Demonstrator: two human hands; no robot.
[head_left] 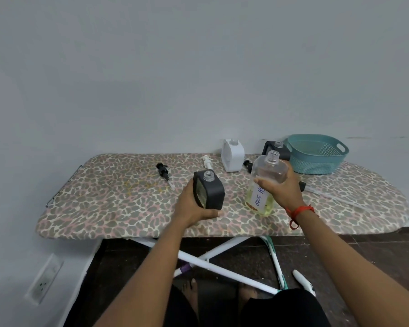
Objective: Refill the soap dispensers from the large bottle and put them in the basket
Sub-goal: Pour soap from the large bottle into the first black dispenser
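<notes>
My left hand [194, 206] grips a black square soap dispenser [210, 191] with its pump off and its clear neck open, standing on the ironing board [118, 208]. My right hand [280, 185] holds the large clear bottle [266, 182], uncapped, with yellowish soap low inside and a white label. A white dispenser [233, 155] and a second black dispenser [273, 148], both without pumps, stand at the back. The teal basket [316, 153] sits at the back right.
A black pump [164, 172] lies on the board at left, a white pump [207, 161] near the white dispenser, and another black pump [247, 165] partly hidden behind the large bottle. A wall runs behind the board. My bare feet and the board's white legs are below.
</notes>
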